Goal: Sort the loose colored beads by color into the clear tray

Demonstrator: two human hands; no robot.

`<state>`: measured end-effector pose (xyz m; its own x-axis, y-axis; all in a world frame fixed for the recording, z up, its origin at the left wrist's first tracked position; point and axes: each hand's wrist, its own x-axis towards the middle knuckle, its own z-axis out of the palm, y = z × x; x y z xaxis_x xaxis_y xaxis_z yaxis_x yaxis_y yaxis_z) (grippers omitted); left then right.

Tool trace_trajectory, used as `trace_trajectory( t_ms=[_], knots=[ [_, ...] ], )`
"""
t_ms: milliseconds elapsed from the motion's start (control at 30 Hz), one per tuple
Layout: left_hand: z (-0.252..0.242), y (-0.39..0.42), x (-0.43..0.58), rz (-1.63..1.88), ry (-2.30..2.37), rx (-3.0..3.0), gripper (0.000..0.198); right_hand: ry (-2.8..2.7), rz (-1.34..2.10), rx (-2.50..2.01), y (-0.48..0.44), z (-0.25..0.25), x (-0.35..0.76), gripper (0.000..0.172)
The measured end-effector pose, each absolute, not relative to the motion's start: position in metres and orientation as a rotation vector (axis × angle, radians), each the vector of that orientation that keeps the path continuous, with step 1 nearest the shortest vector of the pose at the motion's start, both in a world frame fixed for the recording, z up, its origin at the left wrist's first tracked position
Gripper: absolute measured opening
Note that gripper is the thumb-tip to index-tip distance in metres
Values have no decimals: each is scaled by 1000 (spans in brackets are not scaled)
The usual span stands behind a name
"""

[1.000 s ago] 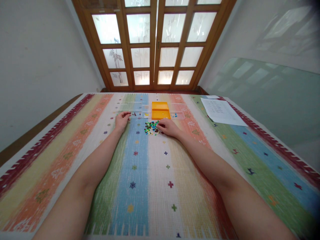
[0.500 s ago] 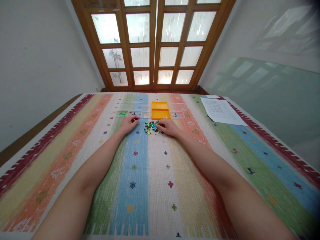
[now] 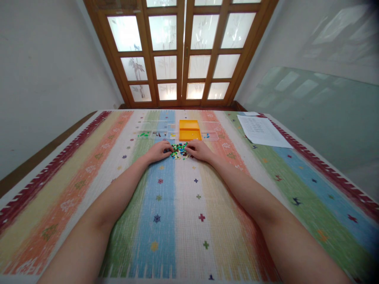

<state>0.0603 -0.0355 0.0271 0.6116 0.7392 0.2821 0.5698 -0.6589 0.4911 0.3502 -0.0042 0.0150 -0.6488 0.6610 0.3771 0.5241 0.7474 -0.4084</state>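
A heap of tiny coloured pieces (image 3: 179, 148), in green, blue, white, yellow and dark brown, lies on the cloth between my hands. My left hand (image 3: 160, 151) is at the heap's left edge, its fingers curled together. From the right, my right hand (image 3: 197, 150) touches the heap with bent fingers and thumb close together. Whatever either hand's fingertips hold is too small to make out. Just beyond the heap stands an open orange box (image 3: 190, 135), with a small light speck inside. Left of it, a clear compartment tray (image 3: 148, 131) holds green, dark brown and yellow pieces in separate sections.
Another clear tray (image 3: 213, 136) with a few blue pieces is right of the orange box. Printed paper sheets (image 3: 263, 131) lie at the far right of the striped tablecloth (image 3: 189, 221). Glass-paned wooden doors (image 3: 183, 55) stand behind the table.
My left hand has moved from the clear tray's near edge, right and toward me, to the heap's left edge. My right hand has stayed in place.
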Motion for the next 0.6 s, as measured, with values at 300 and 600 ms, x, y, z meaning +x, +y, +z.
trace_trajectory(
  t_ms=[300,600],
  knots=[
    [11,-23,49,1012,1321,2026,19,-2429,365,-886,-5,16,350,30],
    [9,-5,37,1405,1311,1426,21,-2421,348,-881,-5,14,350,29]
  ],
)
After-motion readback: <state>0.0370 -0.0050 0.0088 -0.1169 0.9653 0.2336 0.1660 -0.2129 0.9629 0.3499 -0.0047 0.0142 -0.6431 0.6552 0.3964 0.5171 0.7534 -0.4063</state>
